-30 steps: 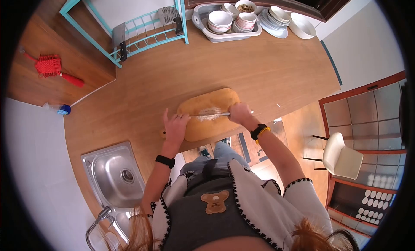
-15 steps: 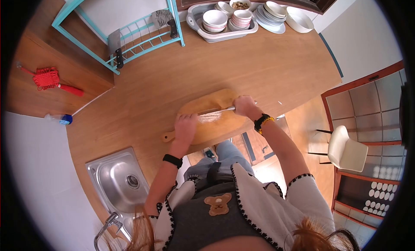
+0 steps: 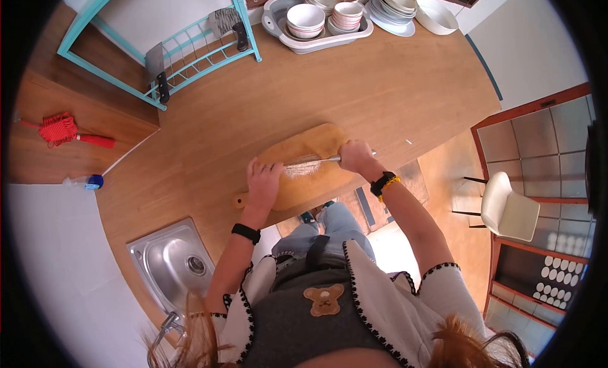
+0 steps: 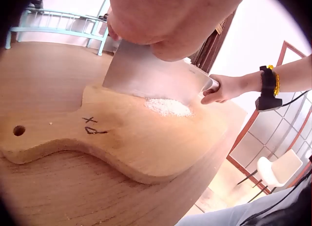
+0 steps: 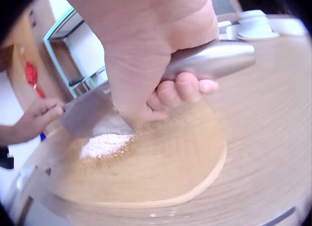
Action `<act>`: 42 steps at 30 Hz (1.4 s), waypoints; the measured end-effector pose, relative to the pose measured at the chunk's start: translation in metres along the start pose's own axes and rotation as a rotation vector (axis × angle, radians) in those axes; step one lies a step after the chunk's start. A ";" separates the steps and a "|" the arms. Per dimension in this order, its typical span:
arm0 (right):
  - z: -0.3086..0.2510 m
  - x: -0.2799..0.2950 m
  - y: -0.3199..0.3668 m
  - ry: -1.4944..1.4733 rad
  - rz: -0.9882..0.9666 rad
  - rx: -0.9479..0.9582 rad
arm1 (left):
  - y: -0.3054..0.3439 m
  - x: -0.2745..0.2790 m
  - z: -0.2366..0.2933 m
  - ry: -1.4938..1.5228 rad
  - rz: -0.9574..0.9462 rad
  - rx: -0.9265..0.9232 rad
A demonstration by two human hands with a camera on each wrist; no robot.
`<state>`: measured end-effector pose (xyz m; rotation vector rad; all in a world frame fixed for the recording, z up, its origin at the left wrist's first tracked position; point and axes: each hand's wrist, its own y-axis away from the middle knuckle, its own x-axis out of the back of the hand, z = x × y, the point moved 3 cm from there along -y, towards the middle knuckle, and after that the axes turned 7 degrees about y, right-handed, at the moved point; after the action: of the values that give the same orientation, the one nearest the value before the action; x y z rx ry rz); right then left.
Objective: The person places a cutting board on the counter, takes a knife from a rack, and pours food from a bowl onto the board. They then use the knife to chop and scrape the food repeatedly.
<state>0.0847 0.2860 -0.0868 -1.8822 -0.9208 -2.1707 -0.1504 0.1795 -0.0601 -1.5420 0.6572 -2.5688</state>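
A wide cleaver (image 4: 146, 72) stands on edge on a wooden cutting board (image 4: 136, 148), beside a heap of fine white crumbs (image 4: 168, 107). My right hand (image 3: 356, 156) wraps its fingers round the metal handle (image 5: 214, 59), seen closely in the right wrist view. At the blade's far end my left hand (image 3: 263, 181) holds the upper corner between fingers and thumb; its palm covers part of the spine in the left wrist view. The board's holed grip end (image 4: 19, 131) points left.
A sink (image 3: 168, 260) lies at front left. Behind stands a turquoise rack (image 3: 209, 61) with two more knives. At the back are a grey basin (image 3: 272, 23) of bowls, stacked plates (image 3: 389, 23) and a white bowl (image 3: 437, 16). A chair (image 3: 506, 209) stands right.
My left hand lay over the blade half a second ago and now sits a little further left, at its end. The blade's angle has shifted slightly; my right hand keeps its grip.
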 end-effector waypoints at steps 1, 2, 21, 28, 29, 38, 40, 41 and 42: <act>-0.002 0.005 0.002 -0.001 0.008 -0.003 | 0.003 -0.003 -0.005 -0.013 -0.033 0.018; -0.005 0.010 0.003 -0.004 0.013 -0.008 | 0.003 -0.006 -0.010 -0.029 -0.060 0.033; -0.029 -0.005 0.029 -0.054 0.025 -0.128 | 0.008 -0.003 -0.022 -0.072 -0.019 -0.027; -0.047 -0.010 0.050 -0.079 -0.018 -0.196 | 0.007 0.001 -0.026 -0.048 -0.020 -0.110; -0.049 -0.012 0.051 -0.082 -0.016 -0.198 | 0.004 0.004 -0.024 -0.032 -0.028 -0.153; -0.043 -0.006 0.066 -0.356 0.007 0.002 | -0.002 0.029 0.001 -0.128 0.188 -0.080; -0.043 -0.016 0.083 -0.497 0.142 -0.137 | 0.008 0.040 0.020 0.026 0.341 0.100; -0.049 -0.021 0.090 -0.489 0.143 -0.126 | 0.021 0.044 0.027 0.191 0.480 0.268; -0.056 -0.026 0.097 -0.640 0.120 -0.212 | 0.039 0.032 0.031 0.384 0.332 0.467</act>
<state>0.0877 0.1707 -0.0785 -2.7317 -0.6375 -1.6624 -0.1460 0.1250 -0.0366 -0.7422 0.2690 -2.5240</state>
